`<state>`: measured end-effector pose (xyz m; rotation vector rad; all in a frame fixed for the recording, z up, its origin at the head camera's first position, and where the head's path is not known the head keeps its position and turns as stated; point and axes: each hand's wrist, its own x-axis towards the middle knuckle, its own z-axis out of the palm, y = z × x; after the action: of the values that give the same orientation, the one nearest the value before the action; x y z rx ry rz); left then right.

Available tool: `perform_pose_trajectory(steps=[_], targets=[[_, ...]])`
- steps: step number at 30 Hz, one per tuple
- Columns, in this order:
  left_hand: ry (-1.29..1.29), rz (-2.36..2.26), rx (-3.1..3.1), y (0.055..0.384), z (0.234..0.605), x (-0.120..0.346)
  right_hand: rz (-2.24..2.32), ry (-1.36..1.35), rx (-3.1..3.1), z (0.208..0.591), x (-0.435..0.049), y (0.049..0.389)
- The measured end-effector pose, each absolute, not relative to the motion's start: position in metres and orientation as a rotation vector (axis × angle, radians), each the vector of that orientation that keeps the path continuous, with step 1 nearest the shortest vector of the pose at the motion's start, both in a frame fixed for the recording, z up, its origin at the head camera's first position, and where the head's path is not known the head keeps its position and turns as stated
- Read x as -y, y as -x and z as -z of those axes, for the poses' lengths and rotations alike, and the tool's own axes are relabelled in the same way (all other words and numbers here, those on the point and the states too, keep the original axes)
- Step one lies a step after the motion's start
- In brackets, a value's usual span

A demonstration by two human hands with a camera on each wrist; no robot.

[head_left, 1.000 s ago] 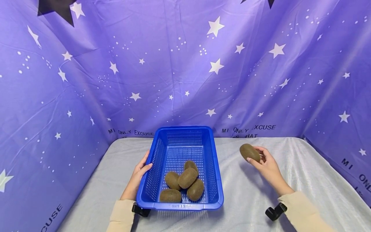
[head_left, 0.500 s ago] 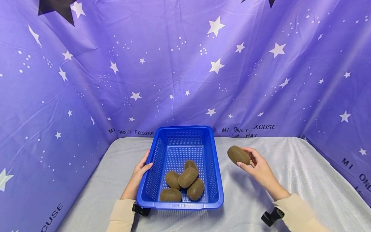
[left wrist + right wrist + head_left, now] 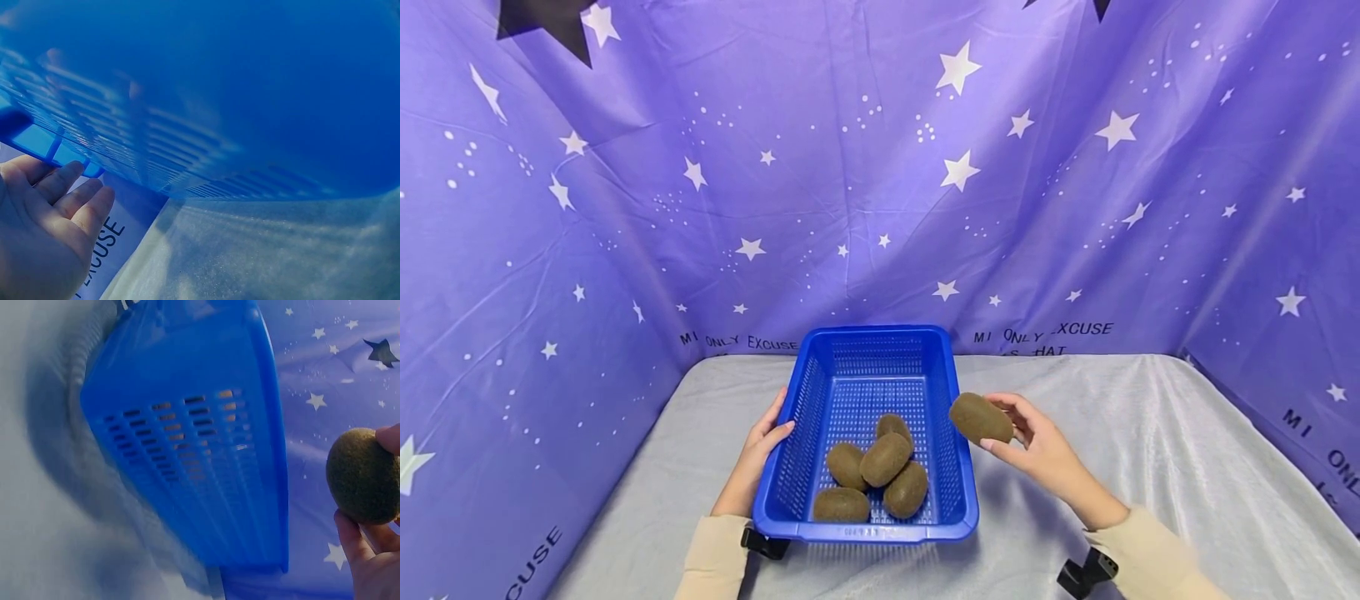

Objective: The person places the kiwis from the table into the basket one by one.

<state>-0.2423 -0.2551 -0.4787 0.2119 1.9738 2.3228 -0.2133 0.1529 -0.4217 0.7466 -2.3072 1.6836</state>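
Note:
A blue plastic basket [image 3: 867, 533] with slotted walls stands in the middle in the head view. Several brown kiwis [image 3: 886, 460] lie together in its near half, one resting on top of others. My left hand [image 3: 756, 462] grips the basket's left rim, thumb over the edge; its fingers [image 3: 90, 209] show under the rim in the left wrist view. At the basket's right side, my right hand [image 3: 1047, 458] holds another kiwi [image 3: 979, 418] between thumb and fingers. This kiwi overlaps the right rim in the head view; the right wrist view shows it above the rim's height.
A pale grey cloth [image 3: 1157, 442] covers the table. Behind and at both sides hangs a purple curtain [image 3: 880, 167] with white stars. Each wrist carries a black camera strap, such as the right strap [image 3: 1088, 573].
My right hand has carried its kiwi leftward and slightly nearer, from over the cloth to the basket's right rim. The left hand, basket and kiwis inside it have stayed in place.

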Motion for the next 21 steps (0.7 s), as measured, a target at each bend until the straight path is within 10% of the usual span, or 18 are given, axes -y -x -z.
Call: perform_pose_trajectory(steps=[21], targets=[[-0.217,-2.305,-1.982,0.242,0.48,0.257,-1.651,-1.107,2.446,0.426,-0.112,0.209]])
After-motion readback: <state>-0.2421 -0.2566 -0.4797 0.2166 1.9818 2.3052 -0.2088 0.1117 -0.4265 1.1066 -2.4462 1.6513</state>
